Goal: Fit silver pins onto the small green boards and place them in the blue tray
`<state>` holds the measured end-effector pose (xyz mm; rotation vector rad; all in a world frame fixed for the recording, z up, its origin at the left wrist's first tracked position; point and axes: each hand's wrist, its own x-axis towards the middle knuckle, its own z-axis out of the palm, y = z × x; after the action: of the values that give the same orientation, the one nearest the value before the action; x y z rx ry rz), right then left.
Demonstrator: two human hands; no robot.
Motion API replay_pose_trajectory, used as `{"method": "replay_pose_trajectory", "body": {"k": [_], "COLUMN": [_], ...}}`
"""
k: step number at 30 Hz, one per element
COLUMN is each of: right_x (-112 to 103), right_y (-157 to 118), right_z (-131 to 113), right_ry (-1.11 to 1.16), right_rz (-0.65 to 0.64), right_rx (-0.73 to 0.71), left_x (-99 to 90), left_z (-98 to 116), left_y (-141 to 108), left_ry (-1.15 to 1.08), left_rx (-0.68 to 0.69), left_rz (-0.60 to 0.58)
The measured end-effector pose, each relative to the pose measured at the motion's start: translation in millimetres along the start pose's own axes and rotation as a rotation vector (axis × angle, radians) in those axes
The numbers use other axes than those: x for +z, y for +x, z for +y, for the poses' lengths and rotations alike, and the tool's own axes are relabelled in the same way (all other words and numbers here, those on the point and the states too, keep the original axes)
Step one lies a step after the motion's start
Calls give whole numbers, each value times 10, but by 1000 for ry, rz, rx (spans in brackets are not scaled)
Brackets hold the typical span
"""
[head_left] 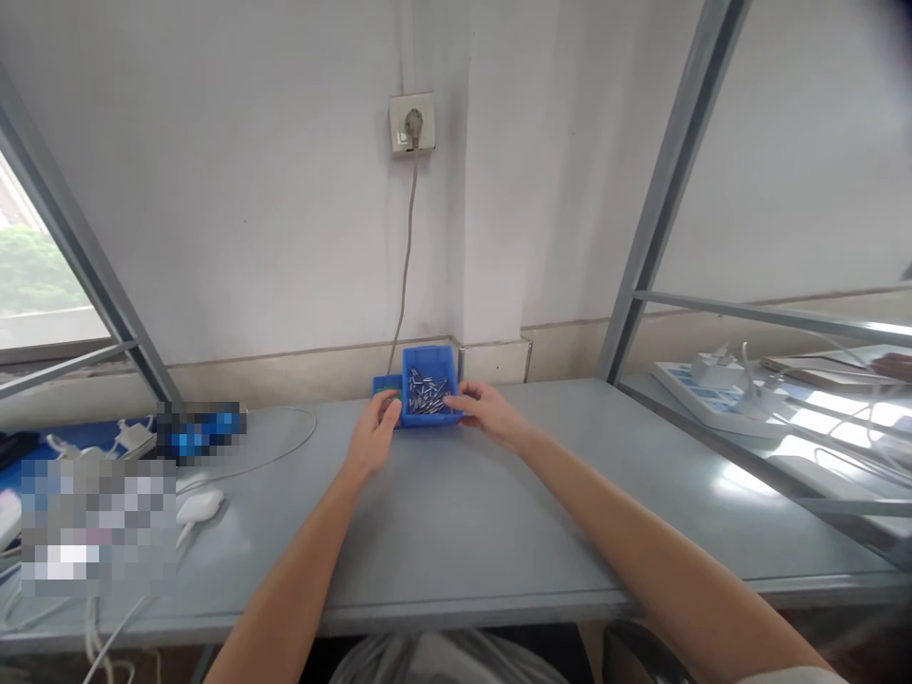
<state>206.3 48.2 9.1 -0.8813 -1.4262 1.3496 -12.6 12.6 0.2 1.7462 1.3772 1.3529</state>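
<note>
A blue plastic bin [429, 418] full of small shiny metal pins [429, 391] is at the back of the grey desk, tilted toward me. My right hand [488, 410] grips its right wall, with the thumb over the rim by the pins. On the other side my left hand [375, 427] has its fingers closed at the bin's left edge; its fingertips are partly hidden. A second blue bin [387, 383], with something green inside, shows behind my left hand and is partly covered by the first.
White chargers and cables [200, 506] lie at the left of the desk [484, 532], beside a blurred patch. A wall socket [411, 123] has a cord hanging behind the bins. Metal frame posts [659, 204] flank the desk. A power strip [702, 394] lies beyond the right post.
</note>
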Motion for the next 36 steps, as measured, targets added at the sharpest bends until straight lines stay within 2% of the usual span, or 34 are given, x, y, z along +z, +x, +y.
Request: {"method": "replay_pose_trajectory", "body": {"k": [3,6,13,17,19,22,26,28,31,34,36], "right_x": [173,250,260,227,213,157,-78,-240,-438,-519,-511], "right_y": [-20,-33,-76,-117,-149,-233,-355,-376,-352,-312,-303], "right_z": [77,119,62,-30,-67,-94,-38,25,135,228,263], "right_ry": [-7,47,323,340,310,224,121,107,43,-47,-90], "right_rz": [25,38,104,-22,-24,104,301,378,513,620,651], "right_rx": [-53,-54,119,238,253,187,115,97,94,84,73], "left_x": [-9,-29,16,38,32,20,29,52,96,137,158], "left_z": [17,32,49,39,21,-28,-79,-72,-34,-15,-24], "left_y": [10,20,6,3,18,47,29,-21,-122,-199,-221], "left_ry": [-159,-223,-301,-315,-318,-261,52,200,342,439,474], "left_rx": [-149,-227,-270,-260,-255,-219,-45,22,92,136,159], "left_rz": [-22,-23,-19,-12,-6,18,52,-8,-170,-310,-362]}}
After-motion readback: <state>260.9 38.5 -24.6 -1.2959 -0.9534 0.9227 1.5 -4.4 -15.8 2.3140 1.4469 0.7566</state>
